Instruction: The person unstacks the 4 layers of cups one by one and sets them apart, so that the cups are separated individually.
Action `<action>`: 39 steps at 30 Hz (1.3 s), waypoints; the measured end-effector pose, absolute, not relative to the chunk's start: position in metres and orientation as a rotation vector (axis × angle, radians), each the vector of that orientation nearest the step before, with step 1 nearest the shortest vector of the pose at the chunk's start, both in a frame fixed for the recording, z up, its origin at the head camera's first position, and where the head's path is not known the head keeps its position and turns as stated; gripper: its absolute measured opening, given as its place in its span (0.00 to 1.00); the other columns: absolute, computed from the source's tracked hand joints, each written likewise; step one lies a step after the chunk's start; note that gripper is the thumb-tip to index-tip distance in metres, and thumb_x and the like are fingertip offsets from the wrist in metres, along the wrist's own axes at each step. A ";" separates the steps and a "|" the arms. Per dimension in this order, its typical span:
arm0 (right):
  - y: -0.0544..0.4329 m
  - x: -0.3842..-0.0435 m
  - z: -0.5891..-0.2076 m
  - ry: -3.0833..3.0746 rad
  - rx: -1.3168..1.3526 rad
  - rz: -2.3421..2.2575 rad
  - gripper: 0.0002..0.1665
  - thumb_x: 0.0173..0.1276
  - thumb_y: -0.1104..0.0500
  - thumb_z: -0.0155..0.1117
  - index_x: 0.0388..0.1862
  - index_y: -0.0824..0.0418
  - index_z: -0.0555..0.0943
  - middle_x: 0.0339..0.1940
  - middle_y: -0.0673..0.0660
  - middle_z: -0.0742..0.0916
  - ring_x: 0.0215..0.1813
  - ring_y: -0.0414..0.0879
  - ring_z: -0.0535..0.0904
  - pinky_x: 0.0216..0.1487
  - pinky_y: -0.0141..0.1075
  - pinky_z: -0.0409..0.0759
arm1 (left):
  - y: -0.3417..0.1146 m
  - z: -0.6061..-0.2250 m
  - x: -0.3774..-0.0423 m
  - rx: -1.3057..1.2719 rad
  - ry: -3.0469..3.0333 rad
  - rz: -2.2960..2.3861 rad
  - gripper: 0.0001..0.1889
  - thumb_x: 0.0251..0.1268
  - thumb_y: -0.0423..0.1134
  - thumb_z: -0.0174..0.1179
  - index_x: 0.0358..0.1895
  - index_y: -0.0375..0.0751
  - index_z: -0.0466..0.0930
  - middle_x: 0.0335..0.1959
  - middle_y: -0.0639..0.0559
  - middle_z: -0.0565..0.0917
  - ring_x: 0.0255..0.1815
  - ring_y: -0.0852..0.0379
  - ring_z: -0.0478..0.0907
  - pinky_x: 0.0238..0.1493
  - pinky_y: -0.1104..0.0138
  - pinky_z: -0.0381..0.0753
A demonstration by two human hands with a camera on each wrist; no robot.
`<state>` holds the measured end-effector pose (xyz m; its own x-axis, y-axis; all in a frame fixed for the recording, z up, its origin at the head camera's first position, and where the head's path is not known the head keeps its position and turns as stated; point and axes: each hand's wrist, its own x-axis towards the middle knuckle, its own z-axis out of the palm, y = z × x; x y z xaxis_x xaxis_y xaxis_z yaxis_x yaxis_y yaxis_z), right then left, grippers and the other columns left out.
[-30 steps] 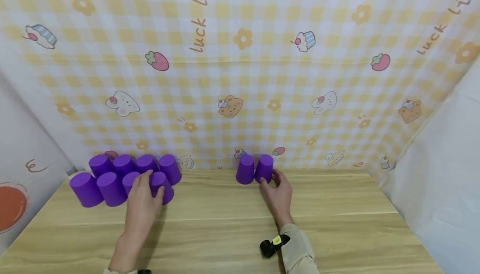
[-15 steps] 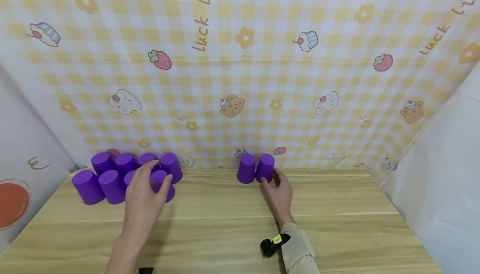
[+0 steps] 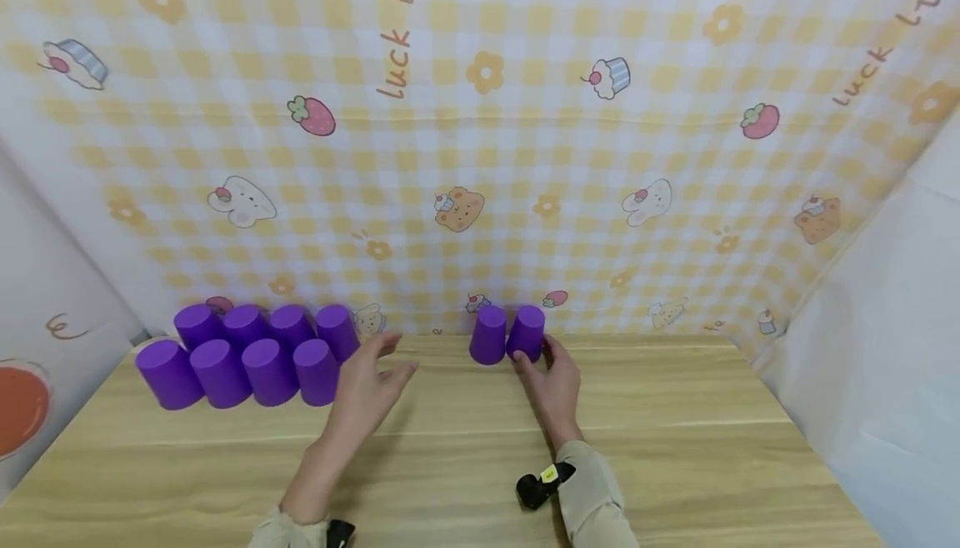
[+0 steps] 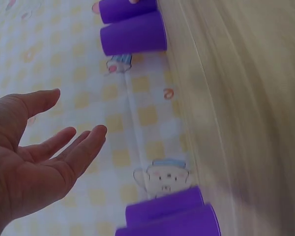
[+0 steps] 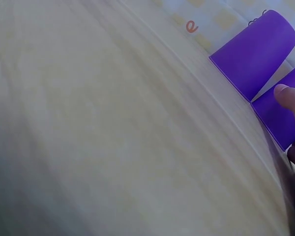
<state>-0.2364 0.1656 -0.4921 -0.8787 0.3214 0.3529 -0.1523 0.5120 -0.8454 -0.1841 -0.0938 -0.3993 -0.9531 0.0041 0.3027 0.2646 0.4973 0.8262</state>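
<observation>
My right hand (image 3: 557, 388) grips the lower part of an upside-down purple cup (image 3: 527, 331), thumb on the near side and fingers round its right side. A second upside-down purple cup (image 3: 489, 336) stands just left of it, and in the right wrist view the two cups' rims meet. My left hand (image 3: 367, 386) is in the air, fingers spread and holding nothing, right beside the front-row end cup (image 3: 315, 371). The left wrist view shows the left palm (image 4: 32, 182) with a gap between thumb and fingers.
Several more upside-down purple cups (image 3: 217, 371) stand in two rows at the left of the wooden table (image 3: 450, 465). A yellow checked cloth (image 3: 487, 140) hangs behind the table's back edge. White sheets (image 3: 877, 348) flank both sides.
My left hand has let go of the front-row end cup and moved right, away from the rows. The right hand stays on its cup, and the cups keep their places.
</observation>
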 end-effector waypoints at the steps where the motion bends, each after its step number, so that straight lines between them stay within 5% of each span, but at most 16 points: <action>1: 0.164 -0.237 -0.492 -2.285 -0.139 1.350 0.33 0.54 0.52 0.73 0.56 0.66 0.75 0.52 0.63 0.81 0.54 0.53 0.77 0.57 0.40 0.74 | -0.090 -0.400 -0.188 -0.242 -2.493 -1.444 0.24 0.56 0.34 0.65 0.56 0.30 0.72 0.54 0.37 0.76 0.55 0.43 0.73 0.44 0.59 0.81; 11: 0.155 -0.238 -0.495 -2.270 -0.144 1.368 0.29 0.54 0.56 0.72 0.53 0.67 0.76 0.50 0.63 0.82 0.53 0.53 0.78 0.56 0.39 0.75 | -0.047 -0.390 -0.217 -0.302 -2.544 -1.533 0.28 0.57 0.38 0.65 0.60 0.30 0.69 0.56 0.37 0.75 0.56 0.42 0.71 0.55 0.51 0.73; 30: 0.165 -0.238 -0.490 -2.274 -0.153 1.290 0.26 0.53 0.57 0.73 0.50 0.66 0.77 0.43 0.60 0.83 0.46 0.52 0.79 0.52 0.40 0.77 | 0.005 -0.419 -0.259 -0.361 -2.503 -1.491 0.27 0.50 0.34 0.69 0.55 0.28 0.72 0.45 0.37 0.79 0.48 0.42 0.75 0.54 0.51 0.73; 39: 0.167 -0.238 -0.491 -2.297 -0.183 1.296 0.27 0.53 0.56 0.73 0.51 0.64 0.76 0.43 0.59 0.83 0.46 0.50 0.79 0.52 0.40 0.76 | 0.008 -0.427 -0.265 -0.337 -2.487 -1.507 0.27 0.52 0.32 0.68 0.56 0.26 0.71 0.49 0.33 0.78 0.51 0.40 0.75 0.55 0.53 0.73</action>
<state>-0.2384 0.1665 -0.4908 -0.8695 0.3475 0.3511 -0.1209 0.5395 -0.8333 -0.2655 0.0077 -0.4270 -0.9509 0.0838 0.2980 0.3029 0.4498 0.8402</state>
